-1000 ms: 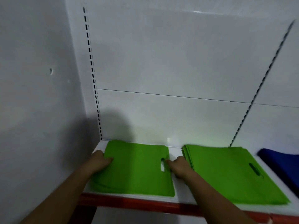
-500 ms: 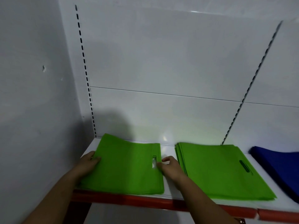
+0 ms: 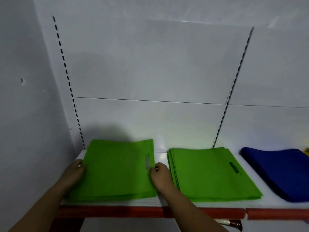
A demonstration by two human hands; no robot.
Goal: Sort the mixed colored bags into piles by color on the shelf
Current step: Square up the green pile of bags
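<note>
Three piles show on the shelf [image 3: 160, 148]: right green pile [image 3: 212, 173] at lower centre-right, left green pile [image 3: 115, 169] at lower centre-left, blue pile [image 3: 280, 171] at lower right. A yellow scrap [image 3: 306, 150] peeks in at the right edge. Sorting looks far along; the two green piles probably still need merging. Left hand [image 3: 75, 171] presses the left pile's left edge, fingers partly hidden. Right hand [image 3: 159, 174] pinches its right edge beside the handle slot [image 3: 147, 162].

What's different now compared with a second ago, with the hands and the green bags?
Little moved. Both hands still flank the left green pile: left hand at its left edge, right hand at its right edge by the handle slot. The second green pile and blue pile stayed put; mostly the view shifted.
</note>
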